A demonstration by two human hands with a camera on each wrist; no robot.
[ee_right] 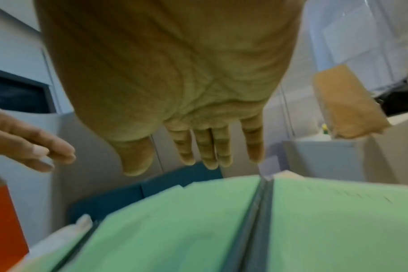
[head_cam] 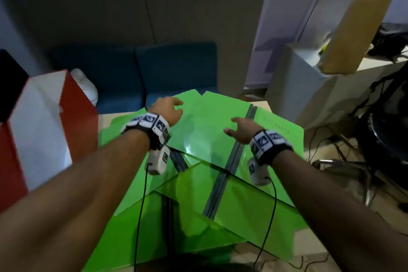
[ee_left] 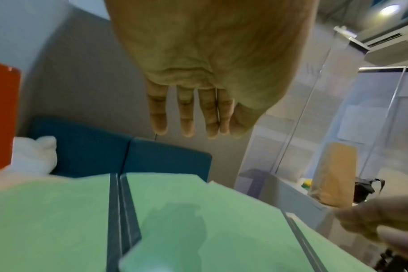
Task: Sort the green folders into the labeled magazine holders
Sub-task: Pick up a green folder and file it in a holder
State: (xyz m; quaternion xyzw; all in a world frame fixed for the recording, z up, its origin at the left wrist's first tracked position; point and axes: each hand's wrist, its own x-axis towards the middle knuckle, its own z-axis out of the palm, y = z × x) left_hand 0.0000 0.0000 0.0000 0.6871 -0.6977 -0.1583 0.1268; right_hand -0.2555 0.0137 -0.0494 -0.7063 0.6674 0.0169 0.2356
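Several green folders (head_cam: 205,130) with grey spine bars lie spread and overlapping across the table in the head view. The topmost one (head_cam: 278,130) at the right carries faint handwritten lettering. My left hand (head_cam: 170,109) hovers above the far left of the pile, palm down, fingers straight (ee_left: 186,117) and holding nothing. My right hand (head_cam: 240,129) hovers over the folder beside the grey spine (head_cam: 234,161), fingers extended (ee_right: 210,147), also empty. A red and white magazine holder (head_cam: 46,126) stands at the left of the table.
A blue sofa (head_cam: 154,73) sits behind the table with a white bundle (head_cam: 86,86) on it. A brown paper bag (head_cam: 355,35) stands on a white counter at the right. A black chair (head_cam: 388,130) and cables (head_cam: 326,139) are on the floor to the right.
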